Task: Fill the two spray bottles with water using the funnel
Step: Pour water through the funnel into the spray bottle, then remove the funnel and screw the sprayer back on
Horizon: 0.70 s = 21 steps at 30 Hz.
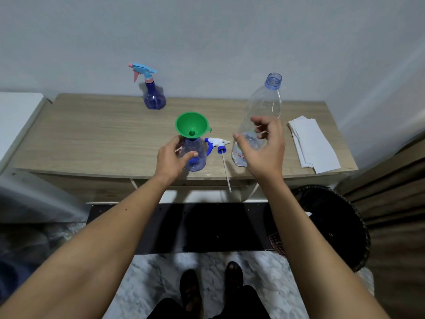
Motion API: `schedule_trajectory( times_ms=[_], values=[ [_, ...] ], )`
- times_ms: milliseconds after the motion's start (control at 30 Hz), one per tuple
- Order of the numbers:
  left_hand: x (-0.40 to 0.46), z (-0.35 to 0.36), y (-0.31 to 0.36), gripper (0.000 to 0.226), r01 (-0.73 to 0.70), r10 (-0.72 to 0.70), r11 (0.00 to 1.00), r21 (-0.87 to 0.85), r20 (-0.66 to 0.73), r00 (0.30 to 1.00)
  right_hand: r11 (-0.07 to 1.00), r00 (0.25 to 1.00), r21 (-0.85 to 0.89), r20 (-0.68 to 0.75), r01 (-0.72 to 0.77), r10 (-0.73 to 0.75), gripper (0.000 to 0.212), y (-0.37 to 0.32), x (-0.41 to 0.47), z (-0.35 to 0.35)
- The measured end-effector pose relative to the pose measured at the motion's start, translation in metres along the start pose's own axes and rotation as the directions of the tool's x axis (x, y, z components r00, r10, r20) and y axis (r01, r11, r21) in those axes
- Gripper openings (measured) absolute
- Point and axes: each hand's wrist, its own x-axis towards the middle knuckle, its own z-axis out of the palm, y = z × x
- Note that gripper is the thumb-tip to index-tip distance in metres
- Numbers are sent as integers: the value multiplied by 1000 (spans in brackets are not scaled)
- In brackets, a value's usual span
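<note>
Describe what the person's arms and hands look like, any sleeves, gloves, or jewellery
Both forearms are bare from the bottom edge of the picture up to the wrists; no sleeve shows. The left hand and right hand wear no gloves, and no rings, watch or bracelets are visible. A small dark dot marks the left forearm. The fingernails look short and unpainted.

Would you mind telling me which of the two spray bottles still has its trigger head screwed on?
The rear spray bottle by the wall, capped with a blue-and-pink trigger. The near spray bottle carries the green funnel instead; its white trigger head lies beside it.
</note>
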Motion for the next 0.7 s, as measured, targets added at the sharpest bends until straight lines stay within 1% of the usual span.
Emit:
schedule_trajectory(
  times_ms=[67, 133, 233, 333, 400, 500, 600, 700],
  values=[
    [-1, 0, 0, 53, 3, -3, 1000, -4, 0, 1000, 997, 996, 6, 54, 75, -75, 37, -6, 0, 14],
    [0, 0, 0, 53, 3, -3, 1000, -11, -1, 1000, 987, 975, -3, 159, 158, -156, 30, -8, 4, 29],
    [0, -2, 1, 52, -7, 7, 1000, -15, -2, 1000, 960, 898, -29, 361, 280, -251, 25, -3, 11, 50],
    [-1, -2, -1, 55, -13, 13, 1000, -5, -15, 1000, 922, 823, -117, 502, 369, -266, 20, 6, 17, 63],
    [-1, -2, -2, 59, -14, 14, 1000, -11, -24, 1000, 901, 806, -158, 528, 405, -269, 17, 12, 22, 68],
    [0, -3, 0, 63, -17, 16, 1000, -21, -31, 999, 873, 798, -179, 518, 454, -308, 11, 15, 30, 72],
    [1, -4, 2, 66, -42, 42, 999, 4, -34, 999, 874, 814, -169, 477, 456, -332, 8, 13, 36, 74],
    [3, -8, 1, 68, -60, 60, 998, 10, -27, 998, 895, 846, -142, 414, 423, -335, 8, 10, 44, 76]
  ],
)
